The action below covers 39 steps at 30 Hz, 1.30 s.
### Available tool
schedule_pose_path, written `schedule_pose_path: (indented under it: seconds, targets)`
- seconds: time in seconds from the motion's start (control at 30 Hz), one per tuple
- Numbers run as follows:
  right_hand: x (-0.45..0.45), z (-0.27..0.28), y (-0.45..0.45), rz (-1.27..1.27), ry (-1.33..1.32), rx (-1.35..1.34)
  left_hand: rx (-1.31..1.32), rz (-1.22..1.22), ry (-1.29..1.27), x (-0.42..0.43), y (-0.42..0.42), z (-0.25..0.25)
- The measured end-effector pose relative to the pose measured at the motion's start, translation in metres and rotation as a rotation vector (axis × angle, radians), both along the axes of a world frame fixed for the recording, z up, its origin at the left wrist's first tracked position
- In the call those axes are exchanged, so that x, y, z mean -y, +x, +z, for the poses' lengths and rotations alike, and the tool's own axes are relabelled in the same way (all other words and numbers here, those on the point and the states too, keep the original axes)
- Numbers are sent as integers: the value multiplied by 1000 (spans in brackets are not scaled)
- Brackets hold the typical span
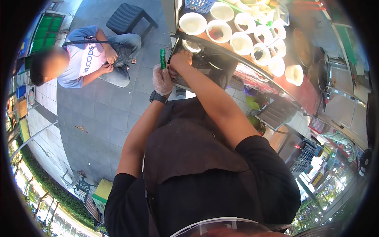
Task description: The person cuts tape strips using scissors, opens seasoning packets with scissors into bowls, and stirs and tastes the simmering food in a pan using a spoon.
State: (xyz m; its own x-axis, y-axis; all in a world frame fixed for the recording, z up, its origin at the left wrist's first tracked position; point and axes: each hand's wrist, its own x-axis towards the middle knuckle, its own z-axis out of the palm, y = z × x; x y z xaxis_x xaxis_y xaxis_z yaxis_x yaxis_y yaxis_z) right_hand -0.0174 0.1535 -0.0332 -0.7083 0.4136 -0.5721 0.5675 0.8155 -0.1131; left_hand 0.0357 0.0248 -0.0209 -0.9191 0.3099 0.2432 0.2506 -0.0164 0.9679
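Beside a grey tiled floor (106, 118), a counter (223, 47) slants across the upper right, largest item noted. On the floor side, a seated person (92, 59), arms resting near the lap, well apart from the work; a dark stool (126, 17) stands near. Below the counter edge, a dark compartment (215, 73) opens toward the wearer's apron (193, 142), probably set there to keep its contents within short reach. Contents mostly in shadow; cannot identify. At the counter's far end, a blue basket (199, 5). White bowls (193, 23) crowd the top, several with dark or reddish contents; close grouping likely saves space and keeps each one reachable.

Hands: close together at the compartment's near corner; contact between them unclear. Left hand (162, 81), in a clear glove, pinches the lower end of a green strip; the glove presumably serves cleanliness. Right hand (181, 60) is curled just beside it, over the compartment's edge; cannot tell whether it grips anything. Wristwatch (158, 97) on left wrist. Smallest: the green strip (163, 58), pale lettering, upright above the left fingertips, the low grip apparently leaving most of its face uncovered
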Motion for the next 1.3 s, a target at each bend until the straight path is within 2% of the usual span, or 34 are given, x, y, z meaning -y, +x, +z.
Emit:
schedule_pose_path:
  seconds: [0.1, 0.17, 0.3, 0.37, 0.4, 0.47, 0.5, 0.6, 0.7, 0.83, 0.9, 1.0, 1.1, 1.17, 1.23, 1.3]
  targets:
    - [-7, 5, 8, 54, -67, 58, 12, 4, -29, 1, 1, 0]
    - [-2, 10, 11, -42, -77, -113, -1, 1, -20, -1, 2, 0]
    - [-8, 41, 25, -79, -127, -123, 20, -5, 7, -1, 1, 2]
    - [-17, 55, 41, -108, -174, -372, 23, -15, 5, 0, 1, 0]
    - [-25, 47, 45, -107, -170, -373, 26, -19, 1, 0, 1, -1]
    - [-37, 41, 56, -232, -385, -710, 37, -26, 16, 1, 2, -3]
    - [-42, 44, 60, -234, -384, -710, 45, -35, 30, 1, 2, -4]
    - [-53, 51, 75, -585, -746, -826, 32, -40, 40, 1, 1, -6]
    - [-64, 63, 88, -712, -893, -856, 47, -58, 8, 2, 1, -6]
    - [-73, 66, 95, -684, -1044, -943, 42, -84, -17, 2, 0, -6]
    - [-71, 68, 96, -791, -1300, -1041, 14, -89, -39, 2, 0, -4]
    - [-73, 72, 107, -694, -1426, -1206, 48, -96, -20, 1, 0, -3]
    - [-89, 81, 134, -656, -1454, -1240, 79, -82, 8, -1, 2, 0]
    - [-108, 92, 148, -702, -1577, -977, 69, -82, 5, 0, 1, 2]
    - [-118, 110, 150, -575, -1393, -416, 60, -93, 6, 0, 1, 2]
    - [-105, 103, 135, -406, -1217, 47, 48, -89, -1, 0, 0, 0]
